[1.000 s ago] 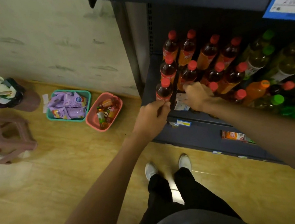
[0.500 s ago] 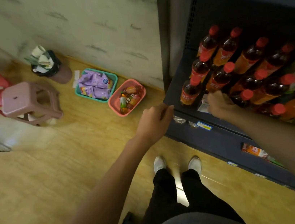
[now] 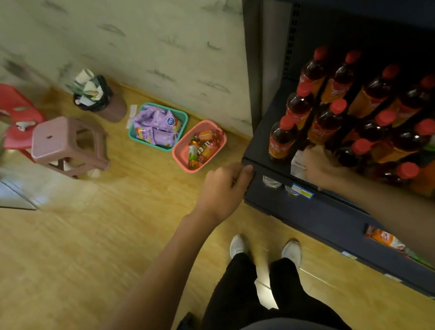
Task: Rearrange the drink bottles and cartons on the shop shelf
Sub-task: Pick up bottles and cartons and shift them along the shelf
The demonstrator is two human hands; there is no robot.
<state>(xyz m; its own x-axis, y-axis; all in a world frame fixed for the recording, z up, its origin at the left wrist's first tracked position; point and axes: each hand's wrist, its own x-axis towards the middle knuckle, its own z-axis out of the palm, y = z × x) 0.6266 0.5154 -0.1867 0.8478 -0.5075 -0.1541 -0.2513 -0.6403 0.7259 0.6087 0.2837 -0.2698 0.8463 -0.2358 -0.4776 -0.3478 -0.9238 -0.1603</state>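
Two hands work at a dark shop shelf (image 3: pixel 260 142) stocked with red-capped bottles (image 3: pixel 324 119): the left hand (image 3: pixel 225 189) curls its grip round the shelf's front corner edge, while the right hand (image 3: pixel 320 167) reaches among the front-row bottles, its grip hidden. Pink (image 3: pixel 181 156) and teal (image 3: pixel 184 115) baskets sit on the floor beside the shelf.

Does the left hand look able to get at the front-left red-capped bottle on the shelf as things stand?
Probably yes. The left hand rests at the shelf corner, just below and left of the front-left bottle. Nothing stands between them, and the right hand works further right.
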